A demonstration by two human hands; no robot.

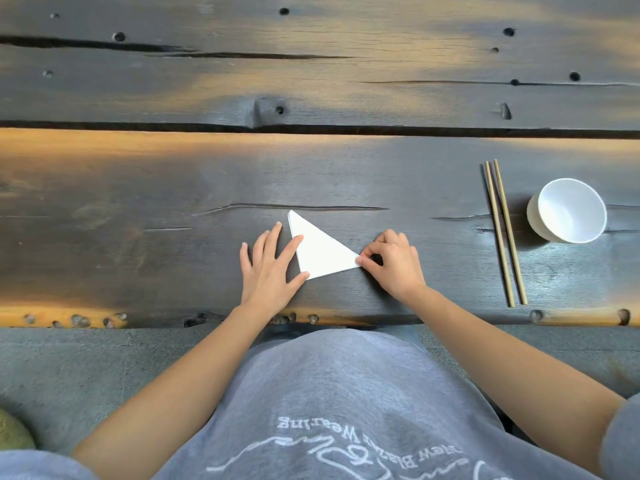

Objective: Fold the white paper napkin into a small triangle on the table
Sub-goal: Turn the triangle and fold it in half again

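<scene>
The white paper napkin (320,251) lies flat on the dark wooden table (138,209) as a triangle, one tip pointing away, one toward me and one to the right. My left hand (268,268) rests flat with fingers spread; its index finger and thumb press the napkin's left edge. My right hand (393,263) pinches the napkin's right tip between thumb and forefinger, the other fingers curled.
A pair of wooden chopsticks (504,233) lies lengthwise to the right of my hands. A white bowl (568,211) sits tilted just beyond them. Cracks and a long gap run across the planks. The table's near edge (346,320) is close to my body.
</scene>
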